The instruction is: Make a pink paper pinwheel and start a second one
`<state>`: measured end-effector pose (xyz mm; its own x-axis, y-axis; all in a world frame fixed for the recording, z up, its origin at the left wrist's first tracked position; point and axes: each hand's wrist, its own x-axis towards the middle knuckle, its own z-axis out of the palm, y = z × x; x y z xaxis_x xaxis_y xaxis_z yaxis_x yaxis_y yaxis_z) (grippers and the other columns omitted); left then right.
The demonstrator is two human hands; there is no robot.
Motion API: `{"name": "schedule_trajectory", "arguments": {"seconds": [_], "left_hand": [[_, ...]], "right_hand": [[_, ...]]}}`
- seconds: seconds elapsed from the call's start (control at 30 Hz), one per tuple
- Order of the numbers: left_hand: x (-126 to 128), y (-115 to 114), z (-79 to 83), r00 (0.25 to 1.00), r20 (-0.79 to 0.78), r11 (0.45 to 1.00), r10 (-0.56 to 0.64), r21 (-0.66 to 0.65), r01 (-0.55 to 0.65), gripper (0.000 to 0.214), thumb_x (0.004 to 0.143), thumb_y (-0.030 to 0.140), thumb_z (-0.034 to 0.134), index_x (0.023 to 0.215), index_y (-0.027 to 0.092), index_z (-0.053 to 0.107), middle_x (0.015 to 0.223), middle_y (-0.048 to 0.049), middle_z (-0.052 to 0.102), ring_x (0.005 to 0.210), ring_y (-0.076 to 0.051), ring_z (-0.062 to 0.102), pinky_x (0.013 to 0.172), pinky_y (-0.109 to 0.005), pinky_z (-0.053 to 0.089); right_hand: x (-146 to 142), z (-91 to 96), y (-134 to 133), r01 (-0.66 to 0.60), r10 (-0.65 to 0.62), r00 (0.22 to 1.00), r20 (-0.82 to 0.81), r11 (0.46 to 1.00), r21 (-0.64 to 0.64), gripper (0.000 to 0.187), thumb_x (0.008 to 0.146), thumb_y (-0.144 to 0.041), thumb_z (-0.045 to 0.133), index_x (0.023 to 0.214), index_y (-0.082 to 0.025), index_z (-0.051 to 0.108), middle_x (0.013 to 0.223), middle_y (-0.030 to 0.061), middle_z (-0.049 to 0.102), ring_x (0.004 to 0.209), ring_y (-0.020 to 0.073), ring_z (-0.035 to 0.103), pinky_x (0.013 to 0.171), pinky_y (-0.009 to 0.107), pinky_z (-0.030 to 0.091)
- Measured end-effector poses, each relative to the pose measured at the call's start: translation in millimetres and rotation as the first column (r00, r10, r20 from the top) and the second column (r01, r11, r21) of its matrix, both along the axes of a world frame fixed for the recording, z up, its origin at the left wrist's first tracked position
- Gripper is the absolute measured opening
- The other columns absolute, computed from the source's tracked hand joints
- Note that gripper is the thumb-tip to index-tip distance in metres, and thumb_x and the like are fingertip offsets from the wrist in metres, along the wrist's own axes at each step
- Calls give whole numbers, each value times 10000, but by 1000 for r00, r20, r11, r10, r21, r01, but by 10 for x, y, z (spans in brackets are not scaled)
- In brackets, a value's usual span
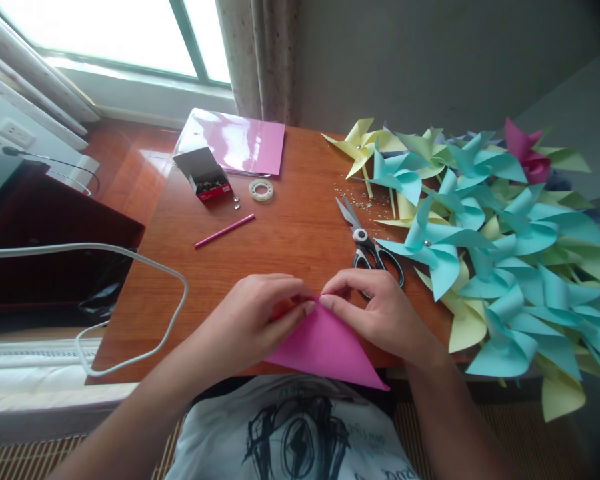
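Note:
A pink sheet of paper [327, 347], folded into a triangle, lies at the near edge of the wooden table [280, 227]. My left hand [253, 323] pinches its top corner from the left, fingers closed on the paper. My right hand [380, 313] pinches the same corner from the right, thumb and forefinger pressed on the fold. Black-handled scissors [367, 243] lie just beyond my right hand.
A heap of blue, yellow, green and pink paper pinwheels [500, 247] fills the table's right side. A pink stick [225, 231], tape roll [261, 190], small open box of fasteners [205, 177] and a pink paper pack [237, 141] sit further back. A white cable [130, 260] loops at left.

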<state>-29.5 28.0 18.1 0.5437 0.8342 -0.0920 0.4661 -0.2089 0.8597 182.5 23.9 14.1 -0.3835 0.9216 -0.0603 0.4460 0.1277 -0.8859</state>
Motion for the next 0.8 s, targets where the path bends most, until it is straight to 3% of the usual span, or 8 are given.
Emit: {"name": "schedule_trajectory", "arguments": {"seconds": [0.1, 0.17, 0.23, 0.33, 0.5, 0.6, 0.7, 0.8], "left_hand": [[-58, 3, 5, 924, 205, 940, 323, 47, -339, 274, 879, 281, 685, 1145, 216, 682, 1158, -57, 716, 1097, -221, 649, 951, -316, 478], [-114, 2, -10, 775, 377, 839, 507, -12, -543, 339, 889, 288, 680, 1223, 248, 640, 1276, -63, 669, 1218, -242, 604, 1034, -357, 460], [-158, -7, -48, 620, 494, 751, 610, -109, -651, 315, 906, 288, 663, 1219, 274, 632, 1285, -53, 660, 1246, -242, 591, 1049, -366, 462], [-132, -61, -140, 499, 557, 726, 664, -318, -610, 447, 860, 314, 725, 1285, 294, 585, 1358, -60, 627, 1270, -248, 582, 1037, -348, 475], [205, -250, -231, 403, 537, 660, 741, -693, -290, 655, 751, 368, 828, 1330, 217, 560, 1290, -127, 673, 1211, -287, 624, 1000, -369, 506], [416, -332, -207, 402, 493, 604, 772, -766, -220, 555, 729, 280, 849, 1227, 170, 628, 1206, -133, 717, 1113, -280, 671, 962, -367, 526], [522, -356, -181, 396, 415, 536, 819, -799, -271, 485, 729, 252, 848, 1163, 147, 659, 1075, -115, 763, 942, -232, 710, 843, -317, 555], [541, -345, -182, 398, 383, 518, 834, -791, -325, 356, 723, 261, 850, 1015, 124, 698, 984, -97, 779, 830, -191, 699, 764, -271, 552]], "right_hand": [[34, -18, -8, 143, -143, 989, -27, 990, 2, 118, 885, -191, 675, 773, -195, 711, 742, -12, 720, 700, 145, 644, 640, 245, 471], [74, -39, -9, 222, -222, 972, -77, 975, -7, 112, 883, -211, 682, 776, -194, 709, 729, -9, 709, 687, 146, 633, 628, 246, 470], [108, -69, -9, 291, -289, 947, -139, 957, -3, 105, 879, -217, 693, 777, -197, 707, 723, -13, 696, 685, 140, 620, 639, 244, 471], [116, -127, -17, 402, -392, 889, -238, 916, -5, 102, 890, -244, 696, 795, -209, 703, 712, -25, 667, 662, 128, 586, 638, 245, 464], [9, -173, -54, 524, -498, 808, -315, 851, -1, 82, 886, -274, 714, 828, -217, 710, 719, -23, 666, 655, 129, 586, 628, 250, 470], [-46, -150, -75, 521, -487, 818, -306, 853, 34, 80, 885, -253, 710, 817, -212, 710, 739, -19, 687, 677, 131, 615, 637, 240, 486], [-60, -125, -93, 500, -466, 837, -286, 864, 57, 72, 881, -240, 709, 817, -209, 712, 761, -17, 700, 694, 132, 629, 650, 236, 496], [-47, -116, -110, 498, -462, 840, -284, 865, 67, 68, 877, -241, 713, 817, -211, 714, 765, -14, 706, 704, 139, 637, 661, 242, 501]]}}
